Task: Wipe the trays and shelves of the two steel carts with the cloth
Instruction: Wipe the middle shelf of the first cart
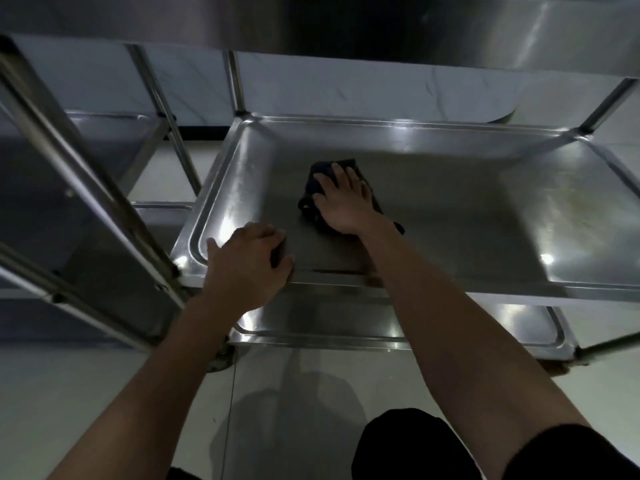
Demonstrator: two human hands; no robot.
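Right hand [341, 202] presses cloth [320, 174] on tray [450, 216]

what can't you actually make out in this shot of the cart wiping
- Head view: most of the dark cloth lies under the right hand, so its size and folds are hidden.
- The tray floor beneath the cloth is covered; whether it is clean cannot be told.
- The left hand fingertips curl over the tray's near rim, out of sight.
- The lower shelf is mostly hidden by the tray above.
- The second cart is cut by the left edge.
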